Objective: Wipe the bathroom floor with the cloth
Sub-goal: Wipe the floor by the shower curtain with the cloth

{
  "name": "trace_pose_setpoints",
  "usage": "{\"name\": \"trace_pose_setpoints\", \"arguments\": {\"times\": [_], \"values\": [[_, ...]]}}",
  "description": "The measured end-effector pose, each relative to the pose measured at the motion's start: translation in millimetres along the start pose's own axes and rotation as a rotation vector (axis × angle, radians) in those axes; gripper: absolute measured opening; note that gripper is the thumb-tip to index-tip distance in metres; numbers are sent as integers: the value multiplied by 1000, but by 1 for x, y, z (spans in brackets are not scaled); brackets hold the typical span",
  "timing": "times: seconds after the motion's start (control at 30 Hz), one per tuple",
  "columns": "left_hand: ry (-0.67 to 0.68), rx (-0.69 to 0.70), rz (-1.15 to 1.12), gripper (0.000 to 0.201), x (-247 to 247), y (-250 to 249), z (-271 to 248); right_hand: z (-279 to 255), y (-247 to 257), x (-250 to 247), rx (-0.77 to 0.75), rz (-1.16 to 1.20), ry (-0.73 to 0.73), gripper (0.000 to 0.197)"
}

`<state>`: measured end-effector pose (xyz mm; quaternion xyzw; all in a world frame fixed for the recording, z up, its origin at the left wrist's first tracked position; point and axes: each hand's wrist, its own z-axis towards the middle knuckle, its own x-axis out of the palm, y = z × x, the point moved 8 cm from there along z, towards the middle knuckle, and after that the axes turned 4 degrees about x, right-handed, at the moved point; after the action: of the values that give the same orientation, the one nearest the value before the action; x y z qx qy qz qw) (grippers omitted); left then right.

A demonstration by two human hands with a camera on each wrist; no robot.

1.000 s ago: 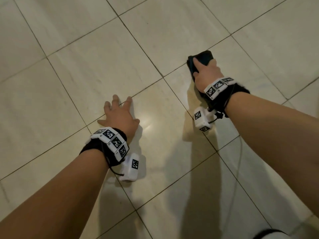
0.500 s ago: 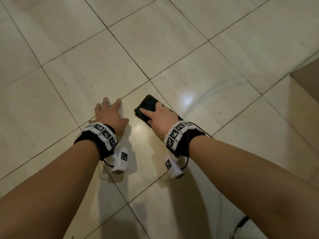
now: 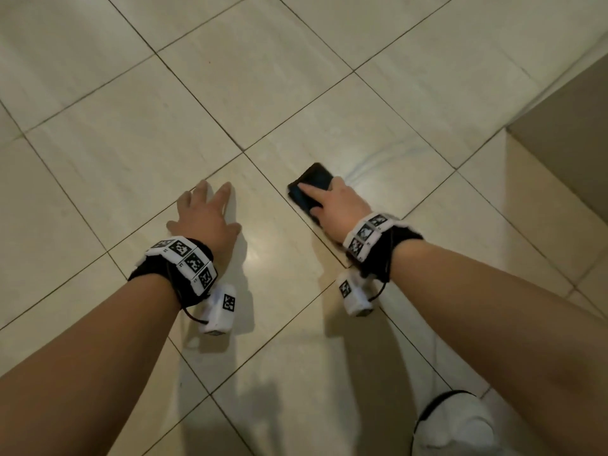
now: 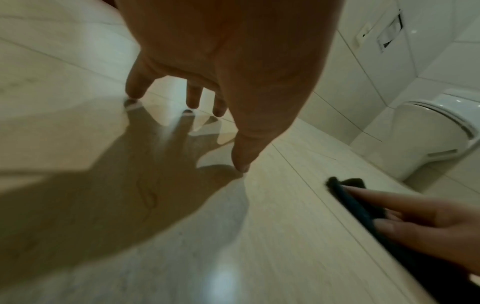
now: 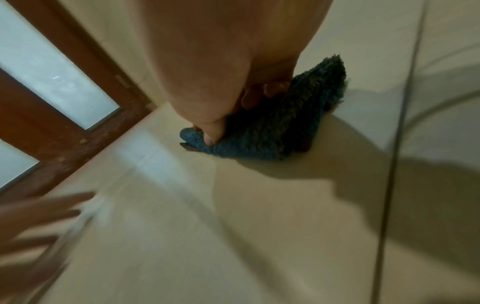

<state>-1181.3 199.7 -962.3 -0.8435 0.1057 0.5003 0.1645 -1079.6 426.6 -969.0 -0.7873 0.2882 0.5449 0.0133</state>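
My right hand (image 3: 342,205) presses the cloth (image 3: 307,189) flat on the floor (image 3: 131,143), at about 1 o'clock from the middle of the head view. The index finger lies straight along the top; in the right wrist view the thumb and other fingertips curl into the dark blue pile, so I count the cloth as gripped, not just pushed. It sits folded into a thick pad, near a grout line.

My left hand (image 3: 205,215) is at 10 o'clock of the cloth, well apart from it, fingers spread and straight, tips propped on the tile, holding nothing. It serves as my brace.

A faint smeared arc shows on the tile at 2 o'clock of the cloth, which I take for a damp trail. To do this stroke well, I'd keep the palm low so the whole pad bears down, not only the edge under the finger, and overlap each pass with that trail. I'd cross grout lines slowly, as the fold could catch and roll. The toilet (image 4: 439,133) stands beyond; I'd work toward its base last.
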Motion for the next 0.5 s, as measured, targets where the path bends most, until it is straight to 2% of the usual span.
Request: {"name": "trace_pose_setpoints", "arguments": {"times": [0.13,0.23,0.4,0.5], "values": [[7,20,39,76,-2,2,0,24,-76,-38,193,26,-49,50],[14,19,88,72,-1,2,1,33,-105,-47,296,34,-60,52],[50,-4,101,73,2,2,5,32,-102,-44,336,55,-82,51],[37,-8,118,73,4,0,4,23,-83,-37,300,71,-43,50]]}}
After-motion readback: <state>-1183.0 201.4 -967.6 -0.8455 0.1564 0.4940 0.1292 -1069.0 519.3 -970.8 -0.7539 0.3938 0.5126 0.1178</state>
